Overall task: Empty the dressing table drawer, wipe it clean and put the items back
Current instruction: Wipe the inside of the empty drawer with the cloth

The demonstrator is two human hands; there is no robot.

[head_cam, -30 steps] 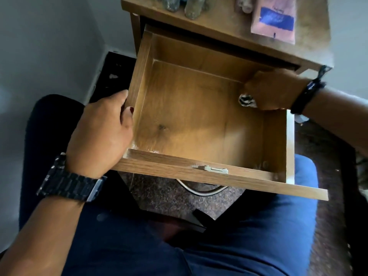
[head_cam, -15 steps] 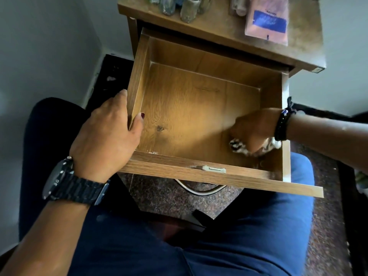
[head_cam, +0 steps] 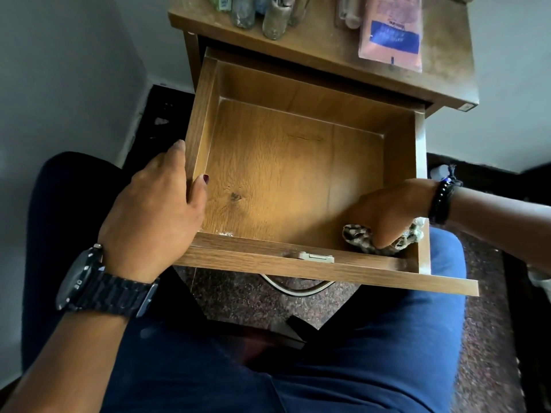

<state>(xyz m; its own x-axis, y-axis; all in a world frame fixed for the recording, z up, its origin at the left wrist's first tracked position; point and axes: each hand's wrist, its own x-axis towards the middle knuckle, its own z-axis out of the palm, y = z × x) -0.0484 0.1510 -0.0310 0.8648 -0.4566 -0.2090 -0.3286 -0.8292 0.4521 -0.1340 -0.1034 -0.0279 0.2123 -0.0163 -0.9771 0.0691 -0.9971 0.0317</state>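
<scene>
Drawer (head_cam: 268, 162) pulled out of dressing table (head_cam: 325, 52). Left hand (head_cam: 155, 210) grips drawer's left wall. Right hand (head_cam: 390, 210) clutches patterned cloth (head_cam: 356, 235), pressed into drawer's front right corner.

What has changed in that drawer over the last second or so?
The right hand, gripping a cloth, has swept it from the far right side of the drawer to the near right corner. The left hand still holds the drawer's left wall, and the pink packet stays on the table top.
</scene>
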